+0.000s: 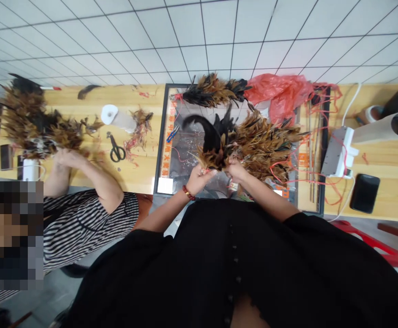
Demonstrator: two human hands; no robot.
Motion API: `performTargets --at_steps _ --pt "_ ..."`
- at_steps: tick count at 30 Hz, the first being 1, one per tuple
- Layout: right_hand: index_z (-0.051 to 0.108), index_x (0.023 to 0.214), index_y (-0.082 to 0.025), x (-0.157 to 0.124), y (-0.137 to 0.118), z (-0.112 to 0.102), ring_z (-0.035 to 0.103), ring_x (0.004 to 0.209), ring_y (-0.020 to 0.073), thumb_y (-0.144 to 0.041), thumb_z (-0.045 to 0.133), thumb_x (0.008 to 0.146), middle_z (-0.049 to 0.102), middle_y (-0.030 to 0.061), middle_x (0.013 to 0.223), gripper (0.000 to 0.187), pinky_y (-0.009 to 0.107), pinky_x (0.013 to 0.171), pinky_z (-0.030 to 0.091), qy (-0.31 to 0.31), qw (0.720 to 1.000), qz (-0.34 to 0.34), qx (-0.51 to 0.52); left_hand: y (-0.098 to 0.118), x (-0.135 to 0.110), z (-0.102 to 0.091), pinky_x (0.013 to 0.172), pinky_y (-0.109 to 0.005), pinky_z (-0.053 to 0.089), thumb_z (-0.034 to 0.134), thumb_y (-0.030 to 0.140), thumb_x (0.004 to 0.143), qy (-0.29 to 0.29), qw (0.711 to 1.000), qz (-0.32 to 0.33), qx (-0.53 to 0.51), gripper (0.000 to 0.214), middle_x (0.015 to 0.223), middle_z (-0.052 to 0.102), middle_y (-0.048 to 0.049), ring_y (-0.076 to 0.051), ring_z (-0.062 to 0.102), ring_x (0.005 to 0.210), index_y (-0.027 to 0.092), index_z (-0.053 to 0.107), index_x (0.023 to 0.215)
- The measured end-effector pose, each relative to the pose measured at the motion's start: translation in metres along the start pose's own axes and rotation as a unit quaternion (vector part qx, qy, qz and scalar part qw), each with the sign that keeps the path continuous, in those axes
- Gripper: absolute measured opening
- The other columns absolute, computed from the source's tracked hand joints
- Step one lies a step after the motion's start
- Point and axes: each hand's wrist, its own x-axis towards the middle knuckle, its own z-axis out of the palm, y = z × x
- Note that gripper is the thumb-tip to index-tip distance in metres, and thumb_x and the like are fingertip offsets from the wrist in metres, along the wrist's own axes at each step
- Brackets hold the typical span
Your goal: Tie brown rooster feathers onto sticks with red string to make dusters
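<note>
The brown-and-black feather bundle (253, 141) fans out just beyond the hands, its quill end gathered between them over a dark, black-framed mat (160, 136) on the pale wooden worktop (144, 168). The left hand (201, 177), with a red bead bracelet (188, 192) at the wrist, is closed on the quill ends, fingers curled and thumb pressed in. The right hand (237, 171) is closed on the same end just beside it, so the two hands nearly touch. Loose red string (322, 136) trails across the mat to the right of the right hand and partly tangles over the feathers. Farther beyond the hands lies one smaller feather bunch tied with red at its stem (212, 93), and beside it one crumpled red plastic bag (281, 93). There are two cutting tools: small blue-handled snips (173, 133) just left of the left hand, and black-handled scissors (116, 149) farther left, near one white tape roll (110, 114). Well to the right of the right hand sit one white power block (337, 152), one black phone (364, 192) and one pale paper roll (386, 128). Far to the left, a co-worker's hand (65, 158), on an arm from a striped sleeve (116, 212), rests at a third, large heap of feathers (31, 120).
</note>
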Motion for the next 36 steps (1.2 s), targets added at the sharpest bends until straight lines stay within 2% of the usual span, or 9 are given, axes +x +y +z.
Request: performTargets --at_steps 3,6,10,14,17,20,26,30,36 --pt "0.059 0.065 -0.018 -0.002 -0.001 -0.003 0.019 0.036 0.0032 -0.035 0.082 0.063 0.033 -0.0107 0.041 0.030 0.022 0.038 0.011 0.043 0.998 0.038 0.040 0.008 0.006 0.000 0.039 -0.016 0.018 0.080 0.042 0.076 -0.045 0.979 -0.129 -0.154 0.039 0.059 0.042 0.0060 -0.003 0.026 0.042 0.016 0.051 0.070" --pt "0.062 0.069 -0.018 -0.004 -0.005 -0.006 0.018 0.036 0.0037 -0.037 0.082 0.058 0.032 -0.0115 0.040 0.030 0.022 0.039 0.009 0.043 0.996 0.053 0.051 0.022 0.017 -0.012 0.042 -0.018 0.031 0.066 0.038 0.089 -0.117 0.933 -0.222 -0.256 0.031 0.067 0.046 0.0017 -0.005 0.037 0.047 0.014 0.055 0.074" --pt "0.063 0.069 -0.018 -0.002 -0.006 -0.005 0.017 0.037 0.0052 -0.041 0.078 0.061 0.028 -0.0117 0.039 0.029 0.023 0.040 0.010 0.036 0.998 0.052 0.012 0.028 0.032 -0.033 0.066 -0.028 0.051 0.062 0.017 0.090 -0.122 0.931 -0.221 -0.264 0.008 0.075 0.054 -0.0031 -0.012 0.057 0.066 0.011 0.062 0.085" --pt "0.069 0.075 -0.018 0.007 -0.022 -0.018 0.045 0.051 0.0106 -0.041 0.070 0.072 0.056 -0.0032 0.055 0.023 0.023 0.053 0.036 0.022 0.983 -0.057 -0.173 0.022 0.041 -0.045 0.052 -0.019 0.038 0.065 0.009 0.086 -0.066 0.939 -0.196 -0.275 0.005 0.071 0.049 0.0001 -0.006 0.045 0.055 0.011 0.062 0.082" --pt "0.074 0.085 -0.019 0.021 -0.049 -0.042 0.062 0.086 0.0202 -0.033 0.060 0.083 0.072 0.0068 0.091 0.021 0.032 0.082 0.047 0.137 0.901 -0.186 -0.367 0.018 0.043 -0.044 0.048 -0.016 0.030 0.066 0.007 0.085 -0.027 0.943 -0.184 -0.277 0.013 0.068 0.044 0.0022 -0.004 0.038 0.052 0.012 0.057 0.076" --pt "0.075 0.096 -0.015 0.043 -0.075 -0.059 0.060 0.103 0.0280 -0.023 0.052 0.088 0.070 0.0162 0.108 0.026 0.040 0.092 0.045 0.241 0.801 -0.193 -0.513 0.017 0.043 -0.040 0.049 -0.016 0.030 0.068 0.009 0.085 -0.003 0.946 -0.169 -0.278 0.016 0.069 0.046 0.0021 -0.004 0.038 0.052 0.013 0.055 0.076" --pt "0.077 0.095 -0.009 0.075 -0.076 -0.055 0.057 0.109 0.0353 -0.010 0.063 0.075 0.068 0.0251 0.110 0.024 0.045 0.092 0.043 0.145 0.699 -0.107 -0.692 0.016 0.044 -0.031 0.051 -0.017 0.032 0.065 0.011 0.088 0.023 0.947 -0.164 -0.277 0.015 0.070 0.049 0.0014 -0.005 0.040 0.053 0.014 0.054 0.078" --pt "0.077 0.090 -0.013 0.071 -0.073 -0.064 0.062 0.100 0.0288 -0.015 0.066 0.074 0.071 0.0169 0.101 0.019 0.038 0.088 0.046 0.148 0.755 -0.125 -0.626 0.016 0.044 -0.026 0.052 -0.018 0.034 0.063 0.015 0.089 0.000 0.942 -0.158 -0.296 0.013 0.070 0.048 0.0011 -0.006 0.041 0.055 0.014 0.055 0.079" --pt "0.069 0.078 -0.015 0.040 -0.074 -0.055 0.059 0.064 0.0144 -0.039 0.079 0.067 0.069 0.0048 0.072 0.028 0.026 0.059 0.047 0.133 0.971 -0.114 -0.165 0.018 0.047 -0.023 0.056 -0.024 0.038 0.051 0.016 0.086 -0.050 0.917 -0.168 -0.358 0.013 0.071 0.048 -0.0025 -0.009 0.044 0.057 0.015 0.054 0.073"
